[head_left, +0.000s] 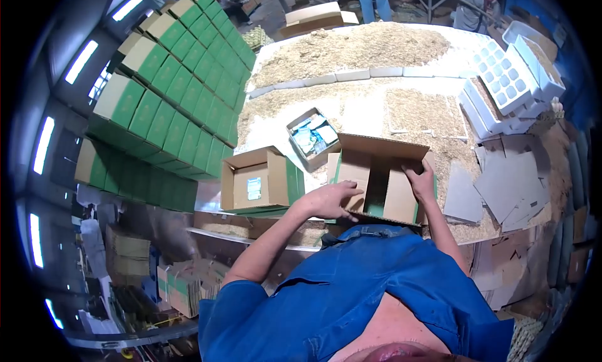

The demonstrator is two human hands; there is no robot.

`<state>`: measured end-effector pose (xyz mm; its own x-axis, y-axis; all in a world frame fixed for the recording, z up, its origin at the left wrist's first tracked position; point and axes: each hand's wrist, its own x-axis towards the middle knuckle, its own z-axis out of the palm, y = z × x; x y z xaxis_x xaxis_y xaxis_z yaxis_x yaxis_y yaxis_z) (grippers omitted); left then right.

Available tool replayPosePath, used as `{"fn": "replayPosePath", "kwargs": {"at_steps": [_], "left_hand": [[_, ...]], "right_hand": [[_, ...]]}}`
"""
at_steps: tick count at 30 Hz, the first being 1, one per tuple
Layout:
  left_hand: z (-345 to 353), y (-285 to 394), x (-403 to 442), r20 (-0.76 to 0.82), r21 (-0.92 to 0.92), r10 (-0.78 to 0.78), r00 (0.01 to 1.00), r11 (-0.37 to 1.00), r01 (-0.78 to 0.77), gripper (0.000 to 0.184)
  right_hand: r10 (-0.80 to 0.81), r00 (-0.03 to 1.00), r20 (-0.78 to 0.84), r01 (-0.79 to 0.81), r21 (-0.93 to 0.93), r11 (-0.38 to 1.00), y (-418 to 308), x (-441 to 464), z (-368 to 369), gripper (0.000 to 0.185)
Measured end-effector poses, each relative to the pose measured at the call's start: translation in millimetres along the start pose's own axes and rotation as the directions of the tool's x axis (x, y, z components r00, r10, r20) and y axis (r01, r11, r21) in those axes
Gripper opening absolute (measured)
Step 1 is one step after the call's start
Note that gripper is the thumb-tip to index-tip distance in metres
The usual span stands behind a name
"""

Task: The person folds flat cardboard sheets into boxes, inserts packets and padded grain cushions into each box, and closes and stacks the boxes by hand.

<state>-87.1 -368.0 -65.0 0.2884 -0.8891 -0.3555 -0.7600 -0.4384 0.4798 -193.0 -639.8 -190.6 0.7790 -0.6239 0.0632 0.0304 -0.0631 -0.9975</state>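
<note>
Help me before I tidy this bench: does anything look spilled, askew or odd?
Loose tan material covers much of the table, which could look spilled, though so wide a spread may be deliberate. Right of the box at the right hand, grey sheets overlap at uneven angles, untidily.

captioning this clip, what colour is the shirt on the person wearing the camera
The shirt is blue, seen in the head view.

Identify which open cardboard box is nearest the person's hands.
The brown cardboard box with green sides, between the left hand and right hand. The green-sided cardboard box holding a card stands farther left; the small rectangular box of blue packets sits beyond.
</note>
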Motion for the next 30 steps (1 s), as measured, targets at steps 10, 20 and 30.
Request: {"fn": "replayPosePath", "kwargs": {"at_steps": [10, 20, 30], "left_hand": [[65, -33, 42, -0.665, -0.393, -0.353, 0.658, 0.915, 0.093, 0.111], [54, -20, 40, -0.648, -0.484, -0.399, 0.648, 0.873, 0.054, 0.116], [54, -34, 44, -0.606, -0.352, -0.305, 0.735, 0.931, 0.096, 0.086]], "right_hand": [[-0.033, 0.999, 0.025, 0.035, -0.087, 0.996, -27, 38, -42, 0.04], [-0.086, 0.952, 0.295, 0.136, -0.153, 0.979, -50, -35, -20, 0.013], [0.09, 0.896, 0.435, 0.084, -0.365, 0.927, 15, -78, -78, 0.086]]}}
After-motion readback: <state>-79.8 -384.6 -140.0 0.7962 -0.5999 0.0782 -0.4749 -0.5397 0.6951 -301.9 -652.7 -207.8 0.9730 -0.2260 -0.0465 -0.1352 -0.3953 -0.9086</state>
